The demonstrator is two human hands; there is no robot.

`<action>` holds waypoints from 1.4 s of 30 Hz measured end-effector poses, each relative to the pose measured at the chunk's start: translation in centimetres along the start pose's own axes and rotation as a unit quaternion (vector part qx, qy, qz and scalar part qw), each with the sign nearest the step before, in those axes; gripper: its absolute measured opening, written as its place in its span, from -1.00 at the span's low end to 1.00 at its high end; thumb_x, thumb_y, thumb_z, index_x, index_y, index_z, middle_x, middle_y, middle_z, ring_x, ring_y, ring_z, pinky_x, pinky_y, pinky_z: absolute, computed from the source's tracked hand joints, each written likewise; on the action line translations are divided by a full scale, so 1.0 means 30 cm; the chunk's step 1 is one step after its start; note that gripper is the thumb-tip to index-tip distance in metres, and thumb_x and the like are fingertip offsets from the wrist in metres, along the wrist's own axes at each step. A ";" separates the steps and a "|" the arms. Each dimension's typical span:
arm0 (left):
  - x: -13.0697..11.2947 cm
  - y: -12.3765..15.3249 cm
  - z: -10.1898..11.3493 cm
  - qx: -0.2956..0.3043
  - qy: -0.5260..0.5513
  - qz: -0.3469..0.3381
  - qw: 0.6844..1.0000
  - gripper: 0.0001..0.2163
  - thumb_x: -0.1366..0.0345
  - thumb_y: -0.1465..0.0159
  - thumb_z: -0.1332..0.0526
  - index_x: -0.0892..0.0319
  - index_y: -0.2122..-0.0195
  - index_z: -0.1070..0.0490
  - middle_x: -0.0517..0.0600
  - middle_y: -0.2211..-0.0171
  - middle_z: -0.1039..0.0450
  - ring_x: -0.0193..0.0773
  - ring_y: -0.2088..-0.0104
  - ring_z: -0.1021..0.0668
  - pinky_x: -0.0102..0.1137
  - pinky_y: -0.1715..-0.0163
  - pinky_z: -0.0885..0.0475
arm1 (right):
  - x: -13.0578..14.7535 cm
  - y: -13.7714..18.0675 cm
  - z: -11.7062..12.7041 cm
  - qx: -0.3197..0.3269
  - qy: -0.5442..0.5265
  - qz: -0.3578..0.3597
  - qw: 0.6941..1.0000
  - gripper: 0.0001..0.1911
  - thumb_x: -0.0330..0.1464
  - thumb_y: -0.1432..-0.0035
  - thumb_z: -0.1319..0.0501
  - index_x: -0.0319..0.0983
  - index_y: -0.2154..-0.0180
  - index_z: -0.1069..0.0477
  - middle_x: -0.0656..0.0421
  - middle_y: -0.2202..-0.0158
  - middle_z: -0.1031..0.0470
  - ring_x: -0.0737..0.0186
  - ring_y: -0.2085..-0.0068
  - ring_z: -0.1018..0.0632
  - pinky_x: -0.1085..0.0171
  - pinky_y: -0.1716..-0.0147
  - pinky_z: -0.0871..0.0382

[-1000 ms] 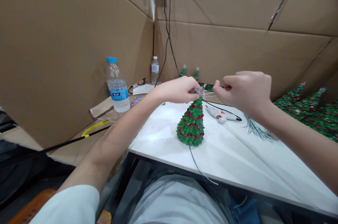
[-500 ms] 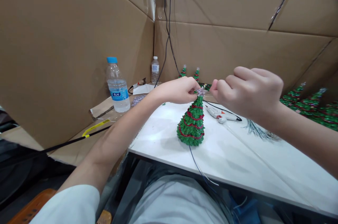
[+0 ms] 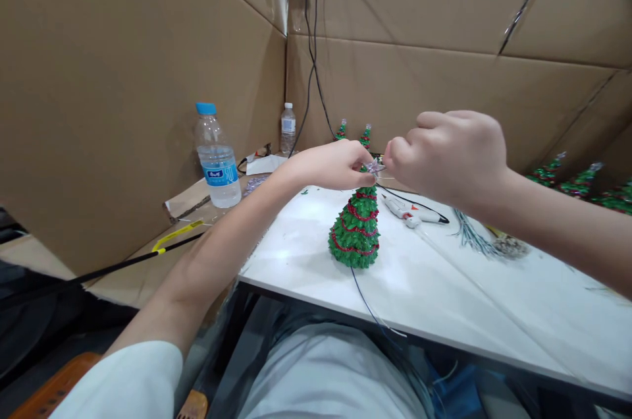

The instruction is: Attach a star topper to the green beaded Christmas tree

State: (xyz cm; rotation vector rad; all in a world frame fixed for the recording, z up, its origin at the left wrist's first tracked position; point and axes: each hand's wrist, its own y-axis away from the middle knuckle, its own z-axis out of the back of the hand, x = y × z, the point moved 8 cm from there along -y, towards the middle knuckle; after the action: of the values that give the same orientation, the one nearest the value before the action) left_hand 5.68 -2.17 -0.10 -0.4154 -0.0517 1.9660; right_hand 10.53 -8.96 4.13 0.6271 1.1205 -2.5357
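Observation:
A small green Christmas tree (image 3: 355, 231) with red garland stands upright on the white board (image 3: 444, 287). A silvery star (image 3: 374, 167) sits at its tip. My left hand (image 3: 330, 165) is closed, pinching the star from the left. My right hand (image 3: 447, 152) is closed in a pinch just right of the star, its fingertips touching it; what else it may hold is hidden. A thin dark wire (image 3: 368, 300) trails from the tree's base over the board's near edge.
A white glue gun (image 3: 409, 211) lies behind the tree, with a bundle of wires (image 3: 476, 241) to its right. Two water bottles (image 3: 216, 155) (image 3: 288, 129) stand at the left. More small trees (image 3: 577, 182) lie at right and two (image 3: 353, 132) stand at the cardboard wall.
My right hand has risen and moved left, closing in on the star. The left hand and the tree have stayed in place.

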 end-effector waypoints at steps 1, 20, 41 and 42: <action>0.002 -0.001 -0.001 -0.001 0.003 0.001 1.000 -0.82 0.35 -0.17 -0.12 0.17 0.56 -0.18 -0.14 0.63 -0.11 -0.40 0.60 -0.17 -0.37 0.52 0.03 | -0.021 -0.003 -0.009 0.006 0.002 -0.023 1.000 -0.70 -0.48 0.07 -0.08 -0.22 0.76 -0.14 0.18 0.75 -0.02 0.32 0.53 -0.04 0.22 0.49 0.12; 0.010 -0.001 -0.001 0.000 0.016 0.011 1.000 -0.82 0.40 -0.16 -0.07 0.16 0.57 -0.12 -0.13 0.62 -0.08 -0.41 0.61 -0.15 -0.37 0.57 0.02 | -0.184 0.008 -0.142 0.016 -0.037 -0.167 0.985 -0.72 -0.23 0.11 -0.08 -0.21 0.72 -0.16 0.19 0.73 -0.12 0.34 0.57 -0.09 0.26 0.51 0.10; 0.010 -0.009 -0.006 -0.016 -0.014 0.019 1.000 -0.82 0.45 -0.11 -0.11 0.16 0.59 -0.14 -0.13 0.64 -0.12 -0.41 0.62 -0.18 -0.38 0.57 -0.02 | -0.080 0.003 -0.004 -0.041 -0.091 -0.030 0.995 -0.57 -0.32 -0.09 -0.10 -0.22 0.75 -0.06 0.14 0.74 -0.05 0.26 0.48 -0.24 0.22 0.46 0.02; 0.010 -0.009 -0.006 -0.015 -0.013 0.021 1.000 -0.82 0.45 -0.11 -0.11 0.17 0.59 -0.15 -0.13 0.64 -0.13 -0.41 0.62 -0.19 -0.38 0.57 -0.03 | -0.084 0.001 -0.002 -0.029 -0.082 -0.035 0.996 -0.56 -0.31 -0.09 -0.10 -0.22 0.75 -0.05 0.14 0.74 -0.05 0.27 0.48 -0.24 0.22 0.46 0.03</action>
State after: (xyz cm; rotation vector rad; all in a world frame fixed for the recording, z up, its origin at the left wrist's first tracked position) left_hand 5.86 -1.82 -0.30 -0.4136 -0.0885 2.0150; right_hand 12.73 -8.69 5.33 0.3628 1.1710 -2.5479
